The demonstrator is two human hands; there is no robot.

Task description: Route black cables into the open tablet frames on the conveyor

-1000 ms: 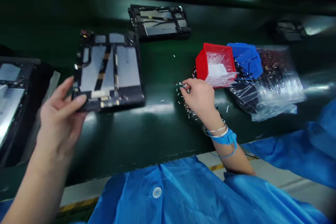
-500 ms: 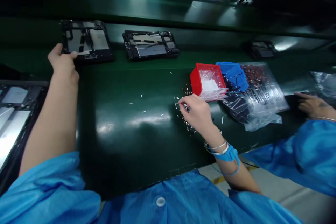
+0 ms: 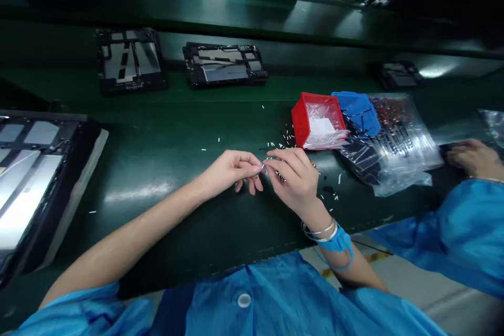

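Nearest the camera, a blue garment point(image 3: 283, 294) with 1 white button point(image 3: 244, 300) fronts the edge of a dark green bench point(image 3: 220, 241). A blue strap point(image 3: 339, 240) circles the right wrist, with thin bangles point(image 3: 321, 232) just beside it. At the left lies a large black-framed assembly point(image 3: 37, 163) with silvery panels, a pale strip point(image 3: 81, 189) running along its right side.

Over the middle of the bench, the left hand point(image 3: 234, 169) and right hand point(image 3: 295, 176) meet at the fingertips, pinching between them 1 tiny pale piece point(image 3: 263, 166), too small for its form to be told. The left hand's lower fingers hang loosely curled; the right hand's fingers are bent inward.

Beside and beyond the right hand, small white and black bits point(image 3: 289, 137) lie scattered. Next come a red bin point(image 3: 300, 123) holding clear film and a white slip, a blue bin point(image 3: 352, 101) with black strips, and a clear bag point(image 3: 409, 131) of dark and reddish parts. At the far right, a co-worker's hand point(image 3: 474, 158) rests at a dark object, indistinct in shadow.

Farther back, 3 smaller black-framed units lie apart: a left unit point(image 3: 132, 60), a middle unit point(image 3: 226, 65) and a dim right unit point(image 3: 399, 74). A green ledge point(image 3: 236, 5) rises behind them.
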